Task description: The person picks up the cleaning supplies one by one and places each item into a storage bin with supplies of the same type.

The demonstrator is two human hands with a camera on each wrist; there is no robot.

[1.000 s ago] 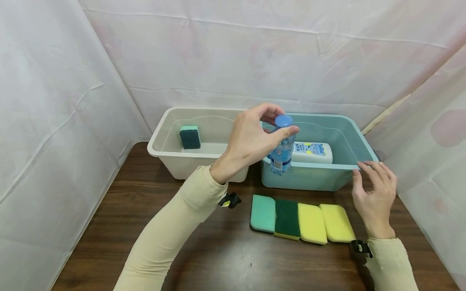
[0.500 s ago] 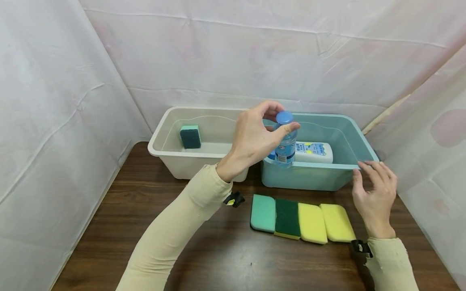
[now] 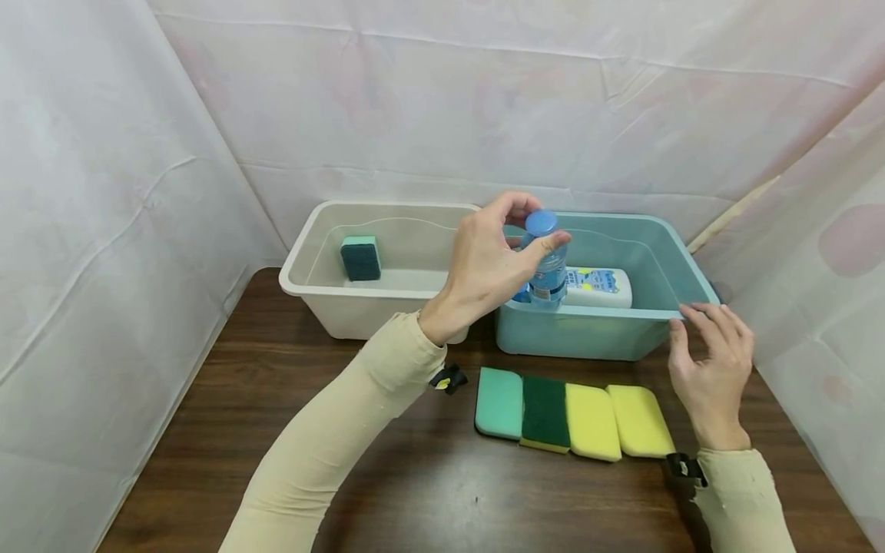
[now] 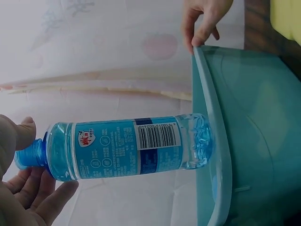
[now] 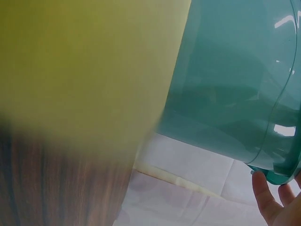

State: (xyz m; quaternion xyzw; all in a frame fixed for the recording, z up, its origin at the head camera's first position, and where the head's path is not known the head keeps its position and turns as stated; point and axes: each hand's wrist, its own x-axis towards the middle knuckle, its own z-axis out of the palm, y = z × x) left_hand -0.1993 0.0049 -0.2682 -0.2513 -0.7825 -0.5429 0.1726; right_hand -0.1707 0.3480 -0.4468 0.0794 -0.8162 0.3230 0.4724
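Observation:
My left hand (image 3: pixel 487 257) grips a clear blue plastic bottle (image 4: pixel 127 147) by its neck, just under the blue cap (image 3: pixel 541 223). The bottle hangs nearly upright, cap up, at the near rim of the blue bin (image 3: pixel 588 338). In the left wrist view its base overlaps the bin's rim; whether they touch I cannot tell. My right hand (image 3: pixel 715 369) holds that bin's front right corner, fingertips over the rim and thumb against the outside. Inside the bin lies a white bottle (image 3: pixel 600 287) with a printed label, and another blue object beside it is mostly hidden.
Left of the blue bin stands a beige bin (image 3: pixel 380 311) with a green sponge (image 3: pixel 361 259) leaning inside. In front, a teal sponge (image 3: pixel 499 403), a dark green one (image 3: pixel 545 411) and two yellow sponges (image 3: pixel 592 422) lie in a row on the wooden table (image 3: pixel 415 484). White curtains surround the table.
My left hand has shifted slightly right and away from me, carrying the blue bottle back to the bin's near rim. The right hand has stayed at the corner.

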